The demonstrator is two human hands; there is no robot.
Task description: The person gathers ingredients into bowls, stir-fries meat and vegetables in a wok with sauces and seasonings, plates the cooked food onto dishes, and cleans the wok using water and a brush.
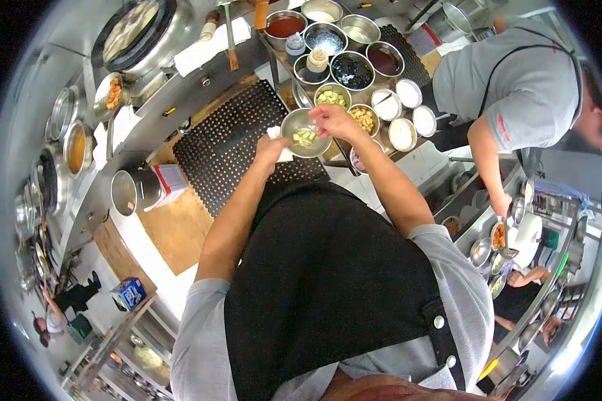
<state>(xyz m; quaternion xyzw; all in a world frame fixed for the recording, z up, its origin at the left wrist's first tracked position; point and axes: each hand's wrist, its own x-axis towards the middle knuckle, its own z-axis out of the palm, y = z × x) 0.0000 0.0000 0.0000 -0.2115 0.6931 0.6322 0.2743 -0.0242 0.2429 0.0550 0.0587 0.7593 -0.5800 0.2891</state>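
Note:
My left hand [269,150] grips the rim of a round metal bowl [291,124], with a folded white cloth [285,155] between hand and bowl. Pale green chopped pieces [304,139] lie in the bottom of the bowl. Over its right side is my right hand [336,122], fingers bent and drawn together; whatever they may hold is too small to make out. Just beyond the bowl stands a metal container of similar green pieces [332,97]. To the right of my right hand is a container of light brown, nut-like pieces [362,121].
Metal pots of dark and red sauces [352,71] and tubs of white powder [402,134] crowd the cart. A co-worker in a grey shirt [508,80] bends close on the right, holding a ladle [508,252]. Left is a stove counter with a wok [134,33]. A perforated black mat [231,140] covers the floor.

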